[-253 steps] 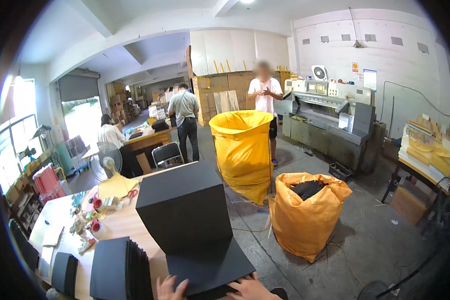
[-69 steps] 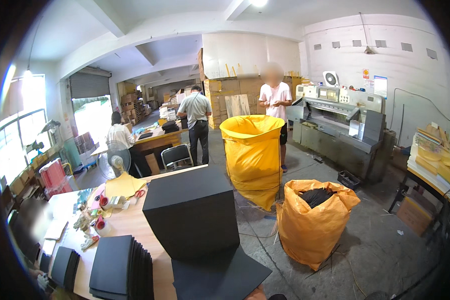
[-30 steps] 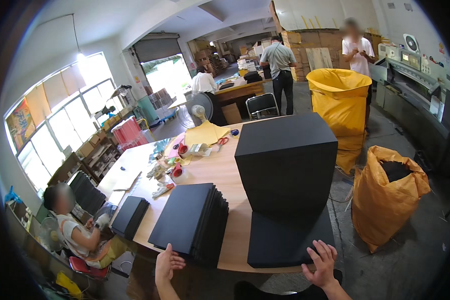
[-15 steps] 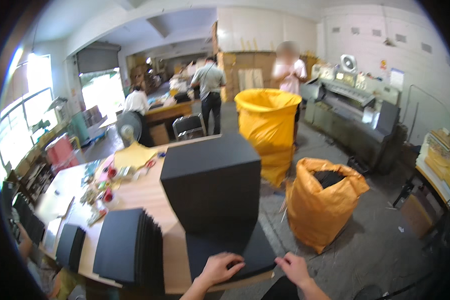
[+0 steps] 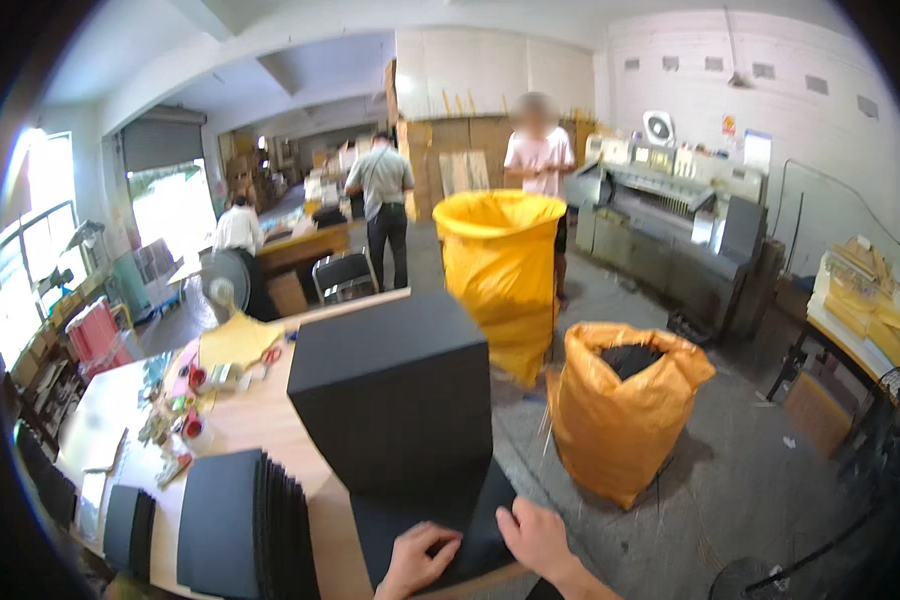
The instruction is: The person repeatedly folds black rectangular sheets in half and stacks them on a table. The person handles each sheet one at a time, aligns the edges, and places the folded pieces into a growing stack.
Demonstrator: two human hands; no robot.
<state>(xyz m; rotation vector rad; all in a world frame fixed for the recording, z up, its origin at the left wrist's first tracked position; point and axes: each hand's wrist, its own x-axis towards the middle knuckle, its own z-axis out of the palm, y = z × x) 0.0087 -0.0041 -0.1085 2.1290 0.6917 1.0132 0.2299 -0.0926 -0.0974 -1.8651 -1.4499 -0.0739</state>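
A low stack of black sheets (image 5: 480,500) lies at the table's front right corner, with a tall black block-like stack (image 5: 395,400) standing on its rear part. My left hand (image 5: 420,560) rests on the low stack near its front edge, fingers curled in toward the thumb. At the right edge of the same sheets is my right hand (image 5: 535,540), its fingers bent and closed, thumb toward the stack. What either hand holds, if anything, is hidden. Left of them stands a pile of black boards (image 5: 220,525), with a smaller black pile (image 5: 128,530) beyond it.
Tape rolls and small items (image 5: 192,425) lie on the table's left side, near yellow paper (image 5: 235,340) and red scissors (image 5: 270,355). To the right stand an orange sack (image 5: 625,430) of black scraps and a tall yellow bag (image 5: 495,290). Several people are farther back.
The whole view has shifted, so the table and bags sit farther left. My right hand has moved inward from the front right corner along the sheets' edge, closer to my left hand.
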